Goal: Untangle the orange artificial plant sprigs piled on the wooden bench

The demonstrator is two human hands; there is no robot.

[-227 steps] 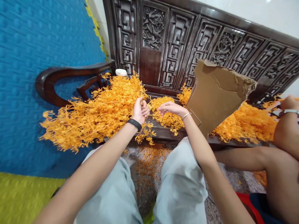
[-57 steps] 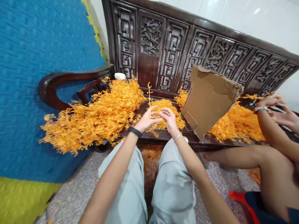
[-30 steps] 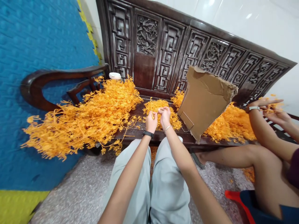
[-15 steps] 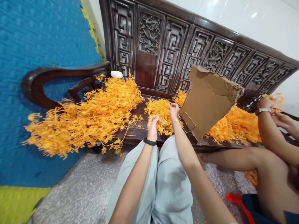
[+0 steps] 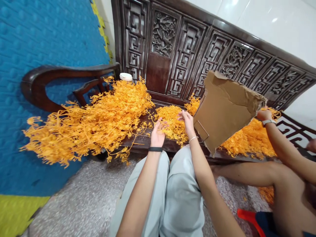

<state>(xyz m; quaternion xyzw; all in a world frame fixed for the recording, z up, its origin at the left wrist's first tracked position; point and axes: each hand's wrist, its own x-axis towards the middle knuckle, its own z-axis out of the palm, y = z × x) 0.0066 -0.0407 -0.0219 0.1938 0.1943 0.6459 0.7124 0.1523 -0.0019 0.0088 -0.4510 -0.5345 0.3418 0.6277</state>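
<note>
Since a second ago, when they met at the fingers, both hands have come apart, and a co-worker's hand [image 5: 264, 114] has shifted in toward the upper right corner of the cardboard [image 5: 224, 108]. From the head view, my left hand [image 5: 157, 133], with a black band [image 5: 155, 149] at the wrist, lies palm up at the near left edge of the small pile of orange sprigs [image 5: 171, 112], fingers loosely bent, its grip released. My right hand [image 5: 187, 121], a thin bracelet [image 5: 193, 139] round its wrist, is over the right side of that pile; its fingers are parted and slack, so that grip is released too, though I cannot tell whether they brush the sprigs. The small pile rests on the dark bench [image 5: 170, 144], between the leaning cardboard and the large heap of orange sprigs [image 5: 98, 128], which spills past the bench's end on my left. One loose stem [image 5: 138, 144] lies at the heap's near side, toward my knees. Behind the heap stands a jar with a white lid [image 5: 126, 77], close to the carved backrest [image 5: 158, 74]. A wire loop [image 5: 202, 129] shows at the cardboard's lower left, and more orange sprigs [image 5: 249, 141] are piled on its far side, near the co-worker's leg [image 5: 247, 174].
</note>
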